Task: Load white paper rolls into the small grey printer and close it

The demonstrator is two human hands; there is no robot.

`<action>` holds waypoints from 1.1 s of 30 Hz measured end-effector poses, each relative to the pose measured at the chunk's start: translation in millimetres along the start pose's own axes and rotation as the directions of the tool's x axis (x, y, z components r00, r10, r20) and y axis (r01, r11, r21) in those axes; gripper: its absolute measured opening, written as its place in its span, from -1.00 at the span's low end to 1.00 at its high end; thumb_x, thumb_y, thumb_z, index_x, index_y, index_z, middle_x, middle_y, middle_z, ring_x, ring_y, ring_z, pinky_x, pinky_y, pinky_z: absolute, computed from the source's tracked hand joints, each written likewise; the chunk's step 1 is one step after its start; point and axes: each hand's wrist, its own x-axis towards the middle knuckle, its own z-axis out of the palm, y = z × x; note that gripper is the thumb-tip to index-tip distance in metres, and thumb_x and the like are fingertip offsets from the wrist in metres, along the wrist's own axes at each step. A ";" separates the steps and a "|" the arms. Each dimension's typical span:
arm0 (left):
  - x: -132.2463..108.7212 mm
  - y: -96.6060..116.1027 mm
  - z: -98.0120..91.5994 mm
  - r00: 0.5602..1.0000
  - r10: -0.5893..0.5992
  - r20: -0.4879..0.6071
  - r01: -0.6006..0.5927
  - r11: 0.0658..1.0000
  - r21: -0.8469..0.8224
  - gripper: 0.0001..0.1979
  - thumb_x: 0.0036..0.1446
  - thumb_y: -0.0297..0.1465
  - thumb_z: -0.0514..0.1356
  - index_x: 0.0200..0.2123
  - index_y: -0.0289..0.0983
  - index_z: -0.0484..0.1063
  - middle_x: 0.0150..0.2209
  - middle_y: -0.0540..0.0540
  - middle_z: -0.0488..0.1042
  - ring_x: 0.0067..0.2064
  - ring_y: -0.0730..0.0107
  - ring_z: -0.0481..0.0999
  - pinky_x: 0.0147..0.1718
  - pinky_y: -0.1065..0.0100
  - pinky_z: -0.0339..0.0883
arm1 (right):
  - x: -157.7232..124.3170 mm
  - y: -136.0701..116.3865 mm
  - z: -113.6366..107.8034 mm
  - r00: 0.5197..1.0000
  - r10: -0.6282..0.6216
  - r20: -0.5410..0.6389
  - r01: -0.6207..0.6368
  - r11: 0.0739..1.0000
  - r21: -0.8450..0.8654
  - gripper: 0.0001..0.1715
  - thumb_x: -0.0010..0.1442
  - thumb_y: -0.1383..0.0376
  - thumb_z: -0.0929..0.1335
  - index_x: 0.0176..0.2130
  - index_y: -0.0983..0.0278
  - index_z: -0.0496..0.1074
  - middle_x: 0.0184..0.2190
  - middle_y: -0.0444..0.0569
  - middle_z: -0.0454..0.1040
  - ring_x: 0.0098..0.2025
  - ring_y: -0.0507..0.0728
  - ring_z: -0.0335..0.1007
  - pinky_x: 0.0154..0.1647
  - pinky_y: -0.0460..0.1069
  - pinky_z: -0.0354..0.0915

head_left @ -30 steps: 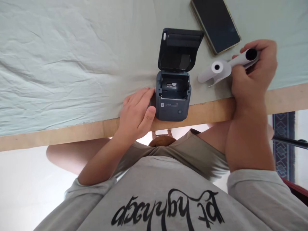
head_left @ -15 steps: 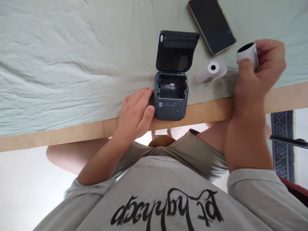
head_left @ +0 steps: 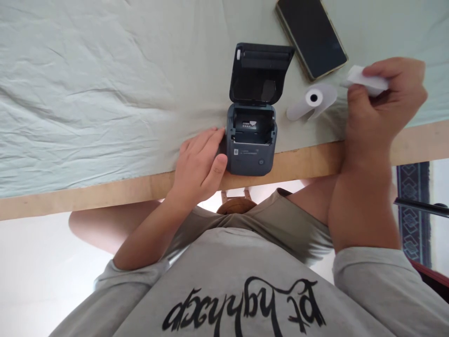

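A small dark grey label printer point(head_left: 250, 145) stands at the table's near edge with its lid point(head_left: 262, 72) swung up and its paper bay bare. My left hand point(head_left: 199, 164) lies against the printer's left side, fingers together along the case. My right hand point(head_left: 380, 110) is raised over the table's right part, pinching a white paper roll point(head_left: 365, 79) between thumb and fingers. A second white paper roll point(head_left: 312, 100) lies on the cloth between the printer and my right hand.
A dark smartphone point(head_left: 310, 32) lies face up behind the rolls. A pale green cloth point(head_left: 105, 93) covers the table, whose wooden edge point(head_left: 105, 194) runs along the front. A patterned rug point(head_left: 412, 210) shows at right.
My right hand has turned the white roll it holds, from end-on with the dark core showing to side-on. The left hand and printer stayed put.
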 end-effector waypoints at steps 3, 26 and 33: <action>0.0 0.5 -0.4 1.000 -0.002 0.001 0.002 1.000 0.000 -0.16 0.50 0.16 -0.35 0.41 -0.19 0.36 0.36 -0.28 0.49 0.42 -0.05 0.43 0.33 0.00 0.30 | -0.6 -1.7 2.8 0.999 0.035 -0.001 -0.035 0.999 0.024 -0.52 -0.01 0.26 0.41 -0.04 0.12 0.51 -0.16 -0.08 0.48 -0.19 0.13 0.39 -0.28 0.07 0.23; -1.0 1.4 -1.7 1.000 -0.002 0.020 0.002 1.000 0.030 -0.15 0.51 0.14 -0.36 0.42 -0.25 0.35 0.38 -0.30 0.47 0.43 -0.08 0.42 0.35 0.01 0.28 | -1.8 -19.7 0.5 0.945 0.229 0.232 -0.180 0.960 -0.215 -0.34 -0.01 0.55 0.36 0.08 0.19 0.46 -0.22 -0.14 0.56 -0.35 0.06 0.35 -0.24 0.03 0.26; -0.9 1.9 -1.9 1.000 0.001 0.025 -0.002 0.999 0.052 -0.13 0.50 0.14 -0.39 0.43 -0.25 0.34 0.38 -0.31 0.46 0.43 -0.09 0.42 0.35 0.00 0.28 | 1.7 -15.0 2.7 0.932 0.307 0.192 -0.215 0.895 -0.390 -0.43 -0.11 0.62 0.38 -0.10 0.21 0.49 -0.18 -0.07 0.41 -0.20 0.12 0.37 -0.26 0.02 0.22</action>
